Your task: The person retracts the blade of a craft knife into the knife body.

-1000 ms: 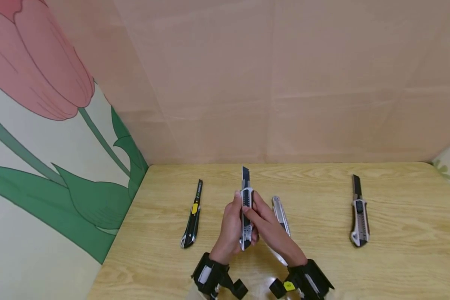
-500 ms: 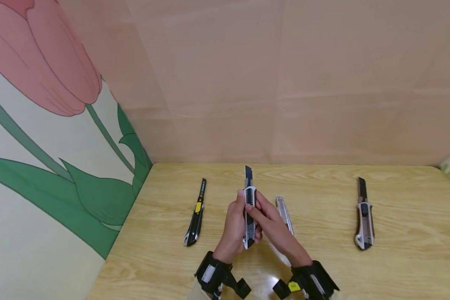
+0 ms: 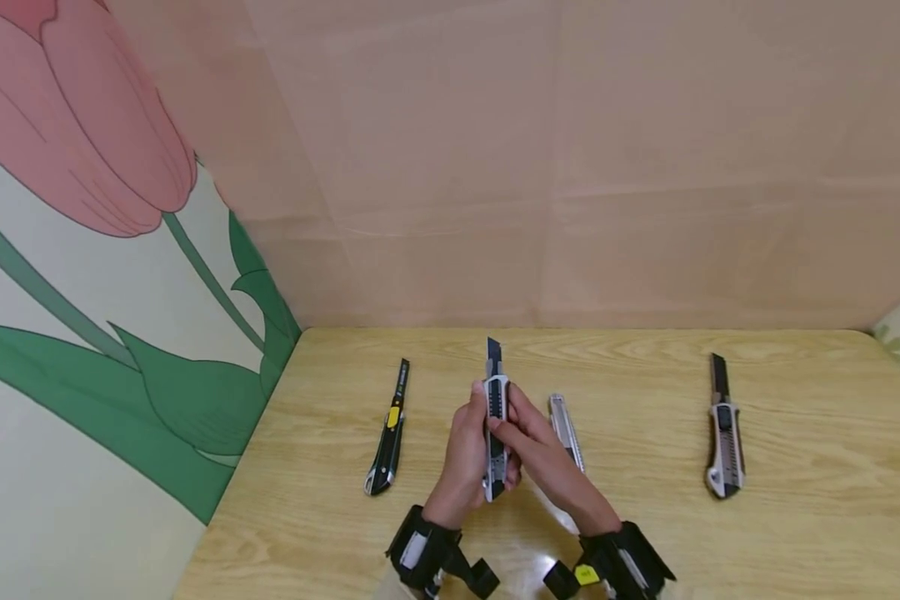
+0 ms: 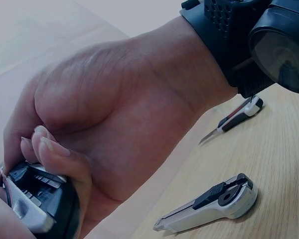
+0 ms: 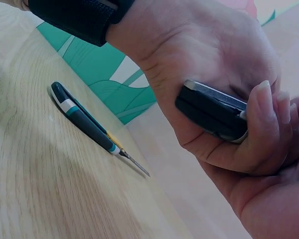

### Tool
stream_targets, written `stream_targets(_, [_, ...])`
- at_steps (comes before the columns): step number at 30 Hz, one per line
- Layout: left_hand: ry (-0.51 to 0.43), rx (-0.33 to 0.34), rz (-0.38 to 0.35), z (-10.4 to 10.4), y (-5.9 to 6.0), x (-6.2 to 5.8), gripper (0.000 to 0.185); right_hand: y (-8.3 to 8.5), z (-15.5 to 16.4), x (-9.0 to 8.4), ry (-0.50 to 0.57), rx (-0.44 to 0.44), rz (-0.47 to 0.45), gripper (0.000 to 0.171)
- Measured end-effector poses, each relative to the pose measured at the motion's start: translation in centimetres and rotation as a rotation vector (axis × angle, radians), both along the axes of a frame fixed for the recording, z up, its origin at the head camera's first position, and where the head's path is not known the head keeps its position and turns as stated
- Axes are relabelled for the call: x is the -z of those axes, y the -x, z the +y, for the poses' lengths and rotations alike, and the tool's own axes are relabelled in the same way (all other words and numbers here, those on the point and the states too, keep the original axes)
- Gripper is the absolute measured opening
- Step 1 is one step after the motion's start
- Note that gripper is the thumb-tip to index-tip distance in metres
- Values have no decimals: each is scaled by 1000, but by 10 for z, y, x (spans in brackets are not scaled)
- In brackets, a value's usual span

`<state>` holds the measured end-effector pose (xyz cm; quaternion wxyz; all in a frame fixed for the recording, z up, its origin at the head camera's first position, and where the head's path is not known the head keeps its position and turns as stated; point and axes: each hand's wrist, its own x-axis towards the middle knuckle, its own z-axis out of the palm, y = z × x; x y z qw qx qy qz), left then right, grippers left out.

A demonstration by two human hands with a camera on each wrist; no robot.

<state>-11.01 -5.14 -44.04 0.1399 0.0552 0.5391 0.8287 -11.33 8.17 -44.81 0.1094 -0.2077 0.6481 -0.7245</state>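
Barely anything has shifted since before — your left hand [image 3: 467, 450] and right hand [image 3: 540, 454] still wrap the utility knife [image 3: 495, 417], blade out, three other cutters [image 3: 387, 442] untouched.

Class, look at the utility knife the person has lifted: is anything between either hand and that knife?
Nothing visible. The left hand and right hand both already hold the utility knife directly, blade pointing away. The silver knife lies on the table just right of the hands, apart from their grip.

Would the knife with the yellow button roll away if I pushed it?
Probably not: the knife looks flat-sided and lies flat on the table, so it should slide. It seems stiff and light. Its blade sticks out, so it could cut.
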Motion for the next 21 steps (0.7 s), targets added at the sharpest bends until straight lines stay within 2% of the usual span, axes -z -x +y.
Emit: stream_targets(21, [-15, 17, -6, -1, 1, 1, 61, 1, 4, 0, -8, -42, -7, 38])
